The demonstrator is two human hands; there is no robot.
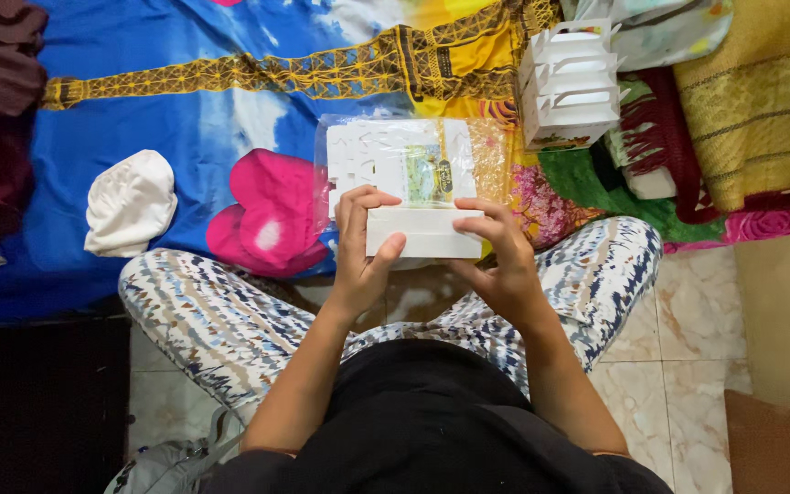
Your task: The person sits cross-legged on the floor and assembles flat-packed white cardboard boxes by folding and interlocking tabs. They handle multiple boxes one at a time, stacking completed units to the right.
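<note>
Two hands held one small white box (423, 233) above the lap, over the near edge of the blue printed bedspread (185, 119). Left hand (360, 252) pinched the box's left end, thumb on the front face, fingers curled over the top. Right hand (502, 261) cupped the right end, fingers wrapped round it.

Just behind the box lay a clear plastic packet of flat white die-cut cards (404, 165). Further back right, a stack of folded white boxes (569, 87) stood on the spread. White cloth bundle (130, 203) lay well apart, left.

Risk, as judged: thin card could crease under the thumb if pressed hard. The stack looked tall on soft fabric; a knee shifting the spread could topple it.
</note>
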